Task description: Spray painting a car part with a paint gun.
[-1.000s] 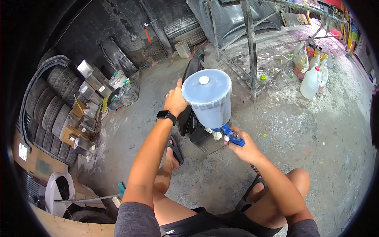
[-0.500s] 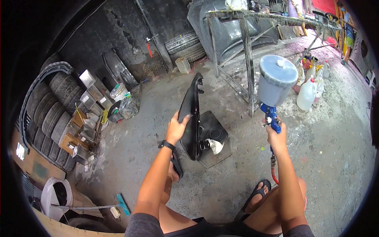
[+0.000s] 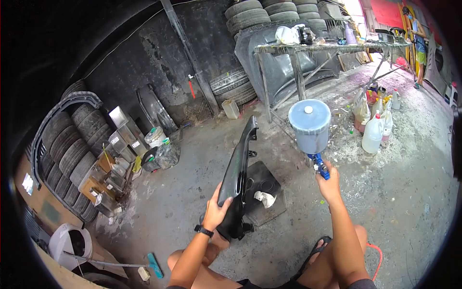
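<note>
My left hand [image 3: 215, 212] is closed round the near half of a long, curved, glossy black car part [image 3: 237, 173]. The part stands on a slant above the floor, with small mounting tabs along its right side. In my right hand [image 3: 329, 185] is a blue spray gun [image 3: 321, 166], its large translucent paint cup [image 3: 310, 127] and lid upright on top. The gun is to the right of the black part and apart from it. Beyond the part lies a flat black container [image 3: 262, 174] with round ridges, and a crumpled white cloth [image 3: 265, 198] rests against it.
A red hose [image 3: 379, 255] lies by my right leg. Several jugs [image 3: 373, 135] stand on the right, near a rough wooden workbench [image 3: 332, 48]. Stacked tyres [image 3: 62, 144] and metal cans [image 3: 130, 137] line the left. A blue-headed squeegee [image 3: 154, 265] is lower left. Another person [image 3: 418, 45] stands far right.
The black part has come nearer to me, and my left hand has moved down with it. The spray gun has shifted leftward and lower. My view has tilted upward.
</note>
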The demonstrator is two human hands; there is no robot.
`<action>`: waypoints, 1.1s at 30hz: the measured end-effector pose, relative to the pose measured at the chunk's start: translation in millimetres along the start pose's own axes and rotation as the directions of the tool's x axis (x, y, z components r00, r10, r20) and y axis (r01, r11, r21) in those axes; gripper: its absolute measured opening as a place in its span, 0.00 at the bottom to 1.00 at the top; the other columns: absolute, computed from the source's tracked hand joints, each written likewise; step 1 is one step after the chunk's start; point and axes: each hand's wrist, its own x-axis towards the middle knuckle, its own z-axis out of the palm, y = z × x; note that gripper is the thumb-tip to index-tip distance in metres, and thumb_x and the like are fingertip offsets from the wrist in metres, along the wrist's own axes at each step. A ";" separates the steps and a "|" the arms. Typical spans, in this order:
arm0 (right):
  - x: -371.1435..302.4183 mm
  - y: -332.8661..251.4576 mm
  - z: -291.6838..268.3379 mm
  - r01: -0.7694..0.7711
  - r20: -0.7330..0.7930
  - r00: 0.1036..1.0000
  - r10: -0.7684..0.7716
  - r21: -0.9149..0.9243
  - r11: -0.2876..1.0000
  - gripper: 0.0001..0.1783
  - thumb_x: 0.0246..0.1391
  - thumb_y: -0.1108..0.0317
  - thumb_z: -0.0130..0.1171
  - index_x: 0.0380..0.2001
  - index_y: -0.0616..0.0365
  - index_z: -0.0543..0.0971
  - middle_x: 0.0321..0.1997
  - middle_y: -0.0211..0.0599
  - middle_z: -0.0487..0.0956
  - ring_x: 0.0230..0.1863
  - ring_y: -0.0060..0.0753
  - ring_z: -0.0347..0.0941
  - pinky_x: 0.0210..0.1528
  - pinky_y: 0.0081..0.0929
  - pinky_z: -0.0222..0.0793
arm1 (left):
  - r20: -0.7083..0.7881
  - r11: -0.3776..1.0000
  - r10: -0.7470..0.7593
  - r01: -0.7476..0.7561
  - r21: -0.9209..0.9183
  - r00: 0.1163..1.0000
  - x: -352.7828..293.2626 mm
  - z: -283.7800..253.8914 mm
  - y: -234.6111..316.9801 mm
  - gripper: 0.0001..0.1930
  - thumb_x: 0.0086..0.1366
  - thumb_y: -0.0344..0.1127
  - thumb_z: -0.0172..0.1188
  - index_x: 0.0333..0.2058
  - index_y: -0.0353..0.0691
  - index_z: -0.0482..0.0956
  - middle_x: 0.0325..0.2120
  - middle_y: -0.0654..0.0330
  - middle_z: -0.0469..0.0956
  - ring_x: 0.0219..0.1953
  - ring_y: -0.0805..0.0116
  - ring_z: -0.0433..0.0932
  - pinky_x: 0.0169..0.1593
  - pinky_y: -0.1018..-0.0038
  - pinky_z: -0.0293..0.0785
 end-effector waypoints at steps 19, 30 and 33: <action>16.2 38.5 13.0 -0.239 0.040 0.971 0.236 0.070 0.969 0.28 0.38 0.78 0.55 0.49 0.66 0.74 0.35 0.42 0.79 0.36 0.31 0.74 0.44 0.27 0.68 | 0.067 0.989 0.143 -0.146 0.039 0.987 -41.5 -27.4 -25.7 0.42 0.52 0.36 0.65 0.63 0.33 0.54 0.43 0.40 0.77 0.45 0.48 0.79 0.48 0.65 0.74; 25.8 38.1 10.1 -0.413 0.132 0.906 0.401 0.075 0.908 0.25 0.39 0.81 0.50 0.46 0.66 0.75 0.33 0.34 0.80 0.30 0.21 0.71 0.34 0.20 0.67 | 0.016 0.950 0.302 -0.300 -0.091 0.953 -50.2 -30.3 -5.7 0.30 0.64 0.33 0.54 0.64 0.42 0.57 0.50 0.37 0.71 0.37 0.49 0.81 0.35 0.60 0.79; 20.3 49.5 12.9 -0.394 0.040 0.919 0.393 0.174 0.903 0.21 0.40 0.81 0.50 0.42 0.62 0.76 0.26 0.30 0.77 0.19 0.17 0.66 0.20 0.18 0.60 | -0.074 0.989 0.116 -0.122 -0.078 0.990 -61.9 -22.0 -38.6 0.41 0.50 0.37 0.62 0.60 0.26 0.57 0.47 0.41 0.74 0.51 0.53 0.75 0.56 0.66 0.65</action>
